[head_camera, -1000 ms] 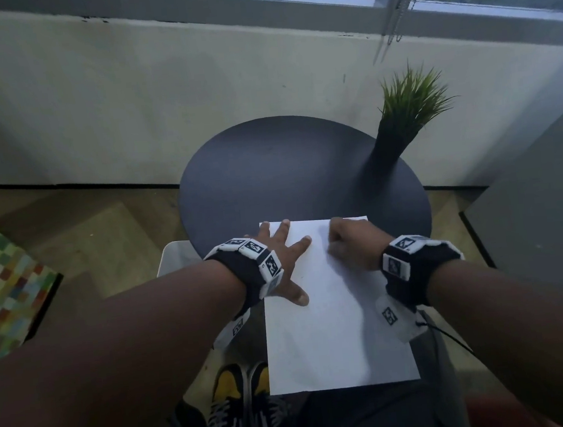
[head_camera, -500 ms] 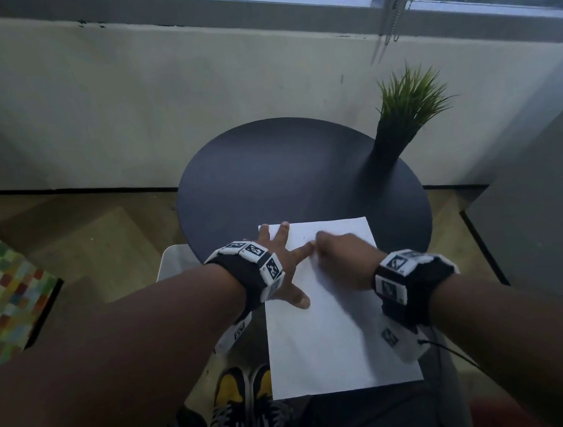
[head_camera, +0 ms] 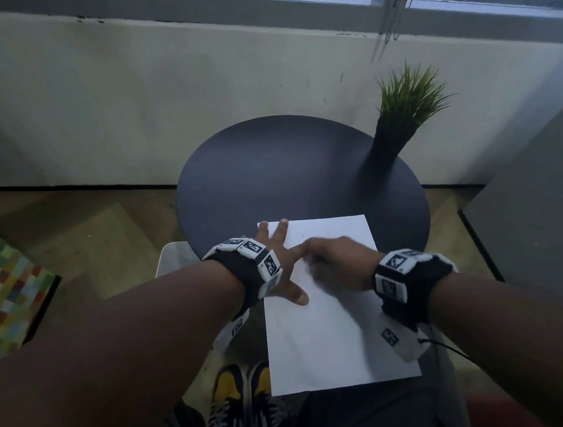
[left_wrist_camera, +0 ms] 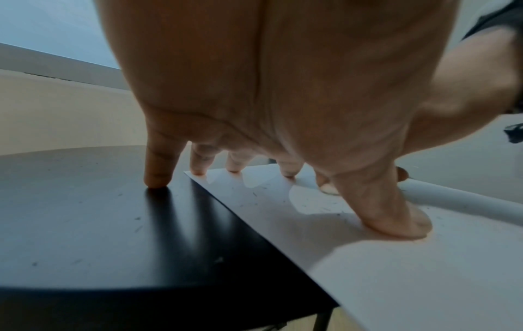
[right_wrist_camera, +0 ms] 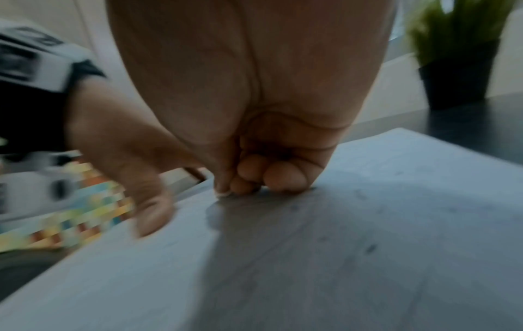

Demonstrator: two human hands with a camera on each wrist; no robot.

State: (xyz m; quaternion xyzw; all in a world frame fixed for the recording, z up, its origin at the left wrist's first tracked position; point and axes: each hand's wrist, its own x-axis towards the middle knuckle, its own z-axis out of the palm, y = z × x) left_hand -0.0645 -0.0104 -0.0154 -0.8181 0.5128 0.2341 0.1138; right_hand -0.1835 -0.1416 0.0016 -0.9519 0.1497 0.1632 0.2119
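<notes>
Shoes (head_camera: pixel 237 395): yellow and black, seen below the sheet's near edge.
Paper (head_camera: pixel 333 339): white sheet laid on the dark round worktop (head_camera: pixel 269 173), its near part overhanging the rim.
Left hand (head_camera: pixel 285 264): fingers (left_wrist_camera: pixel 158 165) spread straight and pressed on the sheet's far left corner, little finger set on the worktop; nothing gripped.
Right hand (head_camera: pixel 340 262): fingers (right_wrist_camera: pixel 284 177) curled into a fist, pressed on the sheet beside the left forefinger; nothing held.
Plant (head_camera: pixel 400 109): stood at the worktop's far right.

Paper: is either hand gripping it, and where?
Neither grips it: left hand presses spread fingers on the paper's far left corner; right hand presses curled fingers nearby.
</notes>
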